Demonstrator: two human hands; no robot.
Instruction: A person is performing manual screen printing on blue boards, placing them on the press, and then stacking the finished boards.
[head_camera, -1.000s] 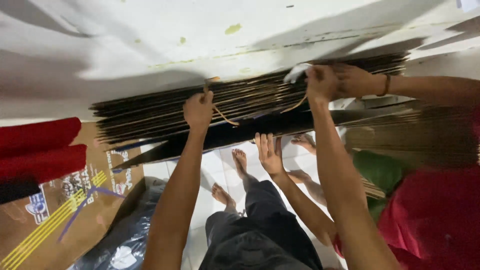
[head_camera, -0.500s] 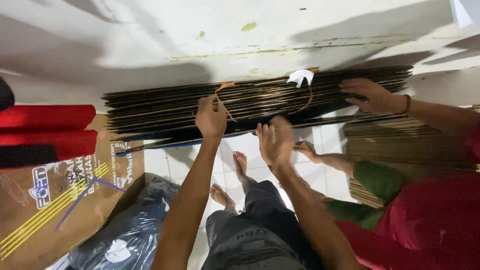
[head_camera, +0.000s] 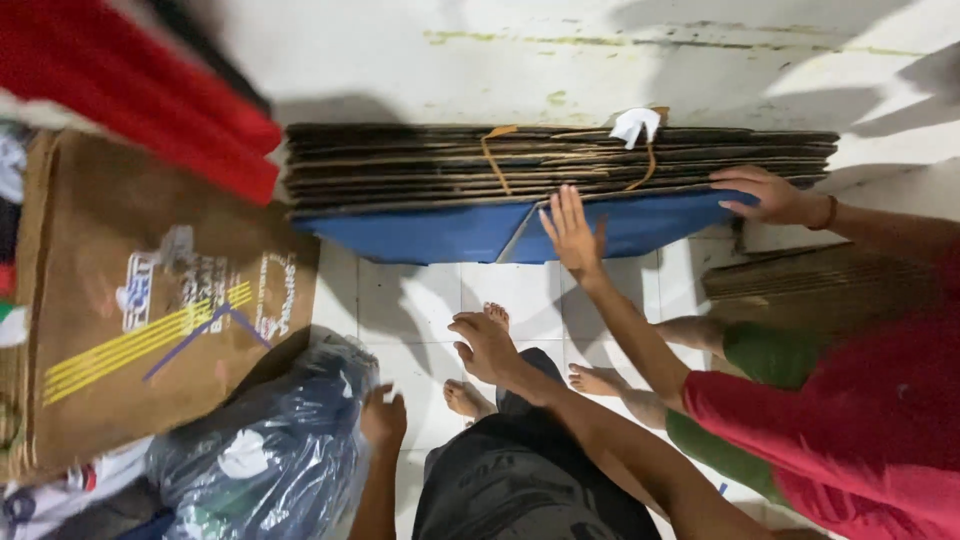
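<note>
The left hand (head_camera: 384, 418) is hanging loosely curled and empty, just beside a dark plastic bag (head_camera: 265, 450). The right hand (head_camera: 487, 347) is hovering released, fingers relaxed, above the tiled floor (head_camera: 420, 300). Ahead, a tied stack of flattened cardboard (head_camera: 420, 165) is leaning against the wall (head_camera: 560, 50), with a co-worker's hands (head_camera: 572, 235) pressing on it.

head-worn view, looking steeply down, near, facing cardboard stack (head_camera: 560, 165)
</note>
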